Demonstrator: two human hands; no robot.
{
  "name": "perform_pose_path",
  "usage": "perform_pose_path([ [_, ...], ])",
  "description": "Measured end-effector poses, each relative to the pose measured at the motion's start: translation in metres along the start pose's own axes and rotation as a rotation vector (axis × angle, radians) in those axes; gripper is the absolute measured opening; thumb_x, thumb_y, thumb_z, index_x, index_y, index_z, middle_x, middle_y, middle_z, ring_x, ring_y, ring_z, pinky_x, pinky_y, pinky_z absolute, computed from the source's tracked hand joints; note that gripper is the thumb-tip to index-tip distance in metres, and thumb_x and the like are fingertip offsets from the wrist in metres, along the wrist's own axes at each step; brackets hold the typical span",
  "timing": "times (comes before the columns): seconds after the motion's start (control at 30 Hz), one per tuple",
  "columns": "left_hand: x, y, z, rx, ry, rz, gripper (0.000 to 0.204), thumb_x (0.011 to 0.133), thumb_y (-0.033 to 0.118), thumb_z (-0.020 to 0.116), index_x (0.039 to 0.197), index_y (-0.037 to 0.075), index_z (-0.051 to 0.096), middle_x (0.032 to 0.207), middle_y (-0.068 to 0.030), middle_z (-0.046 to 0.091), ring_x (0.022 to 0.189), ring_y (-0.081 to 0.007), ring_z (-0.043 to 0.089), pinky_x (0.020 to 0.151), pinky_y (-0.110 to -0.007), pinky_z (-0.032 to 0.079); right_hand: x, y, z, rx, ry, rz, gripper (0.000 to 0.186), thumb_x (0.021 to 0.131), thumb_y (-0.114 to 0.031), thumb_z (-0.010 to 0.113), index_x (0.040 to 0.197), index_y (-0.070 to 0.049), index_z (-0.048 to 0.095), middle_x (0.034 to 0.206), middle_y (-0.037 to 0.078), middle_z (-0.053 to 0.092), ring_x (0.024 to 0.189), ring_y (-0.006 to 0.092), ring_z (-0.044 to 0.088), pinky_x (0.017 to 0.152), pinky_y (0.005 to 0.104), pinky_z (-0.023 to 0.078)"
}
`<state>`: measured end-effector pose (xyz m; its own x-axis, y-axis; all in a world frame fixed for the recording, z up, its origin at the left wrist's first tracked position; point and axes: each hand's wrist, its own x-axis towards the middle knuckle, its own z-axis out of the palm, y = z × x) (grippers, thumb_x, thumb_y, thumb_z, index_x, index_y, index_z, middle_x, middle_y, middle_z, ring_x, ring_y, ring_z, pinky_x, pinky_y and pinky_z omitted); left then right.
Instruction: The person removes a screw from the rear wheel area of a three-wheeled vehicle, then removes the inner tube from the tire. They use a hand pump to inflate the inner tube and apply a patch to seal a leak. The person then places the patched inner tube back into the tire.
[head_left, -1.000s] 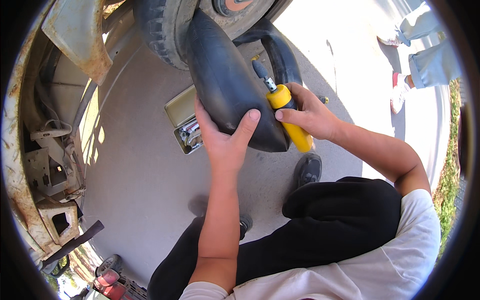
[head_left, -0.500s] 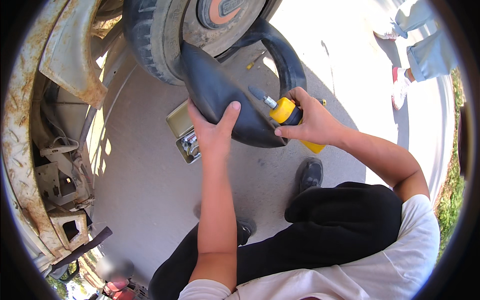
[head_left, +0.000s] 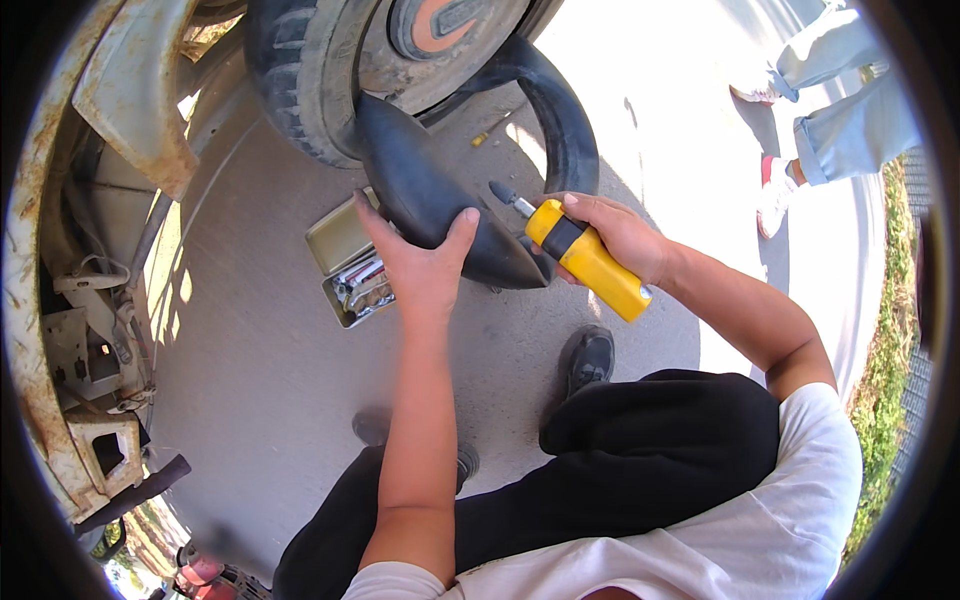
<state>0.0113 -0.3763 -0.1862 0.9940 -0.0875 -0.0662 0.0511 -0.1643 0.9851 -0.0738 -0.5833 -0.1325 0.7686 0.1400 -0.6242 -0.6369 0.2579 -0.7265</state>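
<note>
A black rubber inner tube (head_left: 425, 190) hangs out of the wheel's tyre, and its slack loop (head_left: 565, 120) lies behind. My left hand (head_left: 425, 262) grips the near section, thumb on top and fingers on its far left side. In my right hand (head_left: 628, 238) is a yellow cordless rotary grinder (head_left: 603, 275) with a black band. Its dark grinding bit (head_left: 501, 191) points up and left, just above the tube's right side. Whether bit and rubber touch, I cannot tell. Some right-hand fingers are hidden behind the grinder and near the tube's folded end.
The tyred wheel (head_left: 320, 100) stands ahead. A metal tin (head_left: 333, 243) of tools sits left of my left hand. A yellow-handled tool (head_left: 481, 138) lies on the ground. Rusty vehicle panels (head_left: 130, 110) line the left. Another person's legs (head_left: 850, 140) are at far right.
My right hand has turned the grinder, so its yellow body now shows along its length. The bit has shifted slightly left. My left hand keeps its hold on the tube.
</note>
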Motion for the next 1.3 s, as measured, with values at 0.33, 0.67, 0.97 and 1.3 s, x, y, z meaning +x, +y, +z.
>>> perform_pose_path([
  [0.33, -0.008, -0.016, 0.041, 0.035, 0.153, -0.047, 0.118, 0.07, 0.025, 0.087, 0.153, -0.008, 0.01, 0.15, -0.0302, 0.03, 0.14, -0.0386, 0.035, 0.115, -0.042, 0.031, 0.025, 0.016, -0.009, 0.194, -0.069, 0.023, 0.058, 0.091, -0.039, 0.043, 0.137, -0.004, 0.044, 0.108, 0.014, 0.062, 0.079, 0.0186, 0.065, 0.072, 0.0337, 0.056],
  [0.67, 0.004, -0.037, -0.019, 0.192, 0.066, 0.026, 0.105, 0.071, 0.017, 0.083, 0.154, 0.003, 0.019, 0.14, -0.0225, 0.049, 0.123, -0.03, 0.054, 0.106, -0.038, 0.042, 0.024, -0.025, -0.016, -0.55, -0.136, -0.006, 0.076, 0.087, -0.042, 0.048, 0.148, 0.0, 0.035, 0.107, 0.016, 0.062, 0.085, 0.0206, 0.065, 0.076, 0.0342, 0.055],
  [0.97, -0.004, -0.024, -0.012, 0.171, 0.065, -0.008, 0.107, 0.07, 0.017, 0.084, 0.154, 0.001, 0.019, 0.143, -0.0229, 0.046, 0.126, -0.0318, 0.052, 0.106, -0.039, 0.042, 0.034, -0.064, 0.018, -1.124, -0.031, -0.466, 0.059, 0.09, -0.031, 0.053, 0.135, 0.006, 0.047, 0.1, 0.023, 0.063, 0.085, 0.0306, 0.065, 0.08, 0.0385, 0.051],
  [1.3, -0.007, -0.014, -0.009, 0.23, 0.073, -0.015, 0.107, 0.071, 0.02, 0.084, 0.152, -0.003, 0.019, 0.147, -0.0293, 0.038, 0.133, -0.0418, 0.044, 0.111, -0.044, 0.037, 0.036, -0.064, 0.039, -1.853, 0.137, -0.589, 0.066, 0.077, -0.036, 0.082, 0.125, -0.002, 0.052, 0.106, 0.016, 0.064, 0.088, 0.0307, 0.071, 0.074, 0.0329, 0.059],
])
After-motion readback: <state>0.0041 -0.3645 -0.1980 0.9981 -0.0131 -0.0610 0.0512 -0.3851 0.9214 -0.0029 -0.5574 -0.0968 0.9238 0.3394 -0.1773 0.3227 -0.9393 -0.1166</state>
